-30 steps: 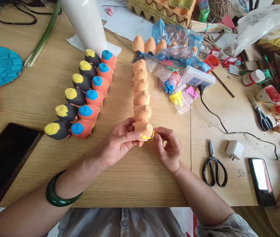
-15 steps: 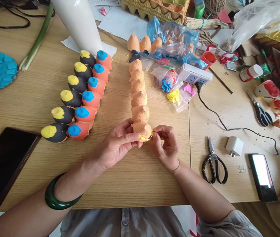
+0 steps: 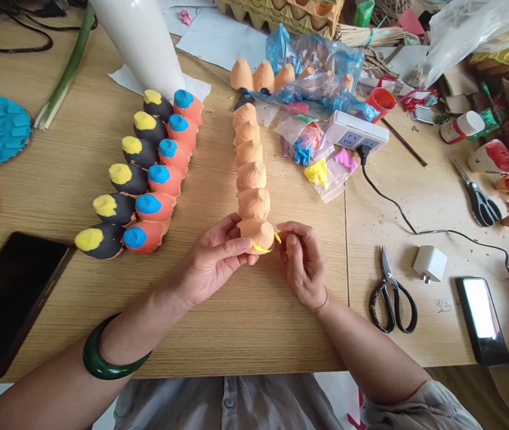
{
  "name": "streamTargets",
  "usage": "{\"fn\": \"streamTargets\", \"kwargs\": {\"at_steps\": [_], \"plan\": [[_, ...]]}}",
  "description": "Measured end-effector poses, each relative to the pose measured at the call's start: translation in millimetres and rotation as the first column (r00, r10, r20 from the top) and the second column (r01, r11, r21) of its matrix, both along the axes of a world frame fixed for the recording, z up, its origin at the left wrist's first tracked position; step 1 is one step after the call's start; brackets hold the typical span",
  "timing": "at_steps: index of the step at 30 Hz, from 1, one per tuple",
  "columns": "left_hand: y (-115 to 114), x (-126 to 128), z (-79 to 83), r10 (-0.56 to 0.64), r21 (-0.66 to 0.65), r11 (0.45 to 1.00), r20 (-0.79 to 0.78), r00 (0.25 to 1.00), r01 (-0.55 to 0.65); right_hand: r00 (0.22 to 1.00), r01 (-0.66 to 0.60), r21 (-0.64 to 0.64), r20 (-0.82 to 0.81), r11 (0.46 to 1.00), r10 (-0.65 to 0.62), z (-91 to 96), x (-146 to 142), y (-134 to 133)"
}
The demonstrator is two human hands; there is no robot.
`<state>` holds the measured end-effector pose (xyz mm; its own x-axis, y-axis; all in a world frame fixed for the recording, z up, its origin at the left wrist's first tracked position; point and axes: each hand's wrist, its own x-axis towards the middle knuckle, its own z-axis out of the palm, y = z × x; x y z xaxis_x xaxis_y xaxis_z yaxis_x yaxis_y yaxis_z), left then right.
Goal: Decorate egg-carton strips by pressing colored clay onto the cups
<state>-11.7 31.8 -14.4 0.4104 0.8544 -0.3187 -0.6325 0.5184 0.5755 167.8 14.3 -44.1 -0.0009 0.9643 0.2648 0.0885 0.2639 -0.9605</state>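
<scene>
Your left hand (image 3: 212, 260) closes its grip on the near end of the orange egg-carton strip (image 3: 249, 173), thumb laid across the last cup. Your right hand (image 3: 301, 263), fingers curled together, pinches a bit of yellow clay (image 3: 261, 247) against that cup's underside. The unpainted, bumpy strip runs away from your grip across the worktop (image 3: 245, 316).

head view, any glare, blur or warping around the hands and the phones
Head view: even daylight, only soft shadows under the left hand and right hand; both hands and the orange egg-carton strip are sharp. The lit phone is blown out white; the dark phone shows faint reflections. The table edge bows, and the corners stretch.
</scene>
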Motion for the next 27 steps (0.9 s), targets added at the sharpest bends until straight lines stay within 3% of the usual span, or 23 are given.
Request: {"fn": "streamTargets", "kwargs": {"at_steps": [4,8,12,17,19,23,27], "plan": [[0,-1,0.4,0.002,0.008,1.0,0.027,1.0,-0.003,0.97,-0.057,-0.227,-0.242,0.972,0.001,3.9,0,6],[1,0,0.0,-0.011,0.049,0.999,-0.008,1.0,0.012,0.942,-0.199,-0.395,-0.328,0.897,0.064,10.1,2,12],[3,0,0.0,0.016,0.102,0.995,-0.145,0.989,-0.001,0.894,-0.327,-0.462,-0.433,0.825,0.112,15.6,4,15],[3,0,-0.3,0.043,0.161,0.987,-0.22,0.975,-0.007,0.804,-0.402,-0.505,-0.594,0.764,0.031,21.1,6,20],[2,0,-0.1,0.048,0.173,0.985,-0.206,0.977,-0.012,0.756,-0.474,-0.517,-0.654,0.713,0.028,21.9,7,23],[0,1,1.7,0.044,0.196,0.981,-0.154,0.987,-0.013,0.649,-0.662,-0.513,-0.757,0.546,0.076,21.1,10,27],[-2,0,2.3,0.042,0.236,0.972,-0.137,0.99,-0.009,0.56,-0.782,-0.455,-0.813,0.425,0.16,18.4,14,30]]}}
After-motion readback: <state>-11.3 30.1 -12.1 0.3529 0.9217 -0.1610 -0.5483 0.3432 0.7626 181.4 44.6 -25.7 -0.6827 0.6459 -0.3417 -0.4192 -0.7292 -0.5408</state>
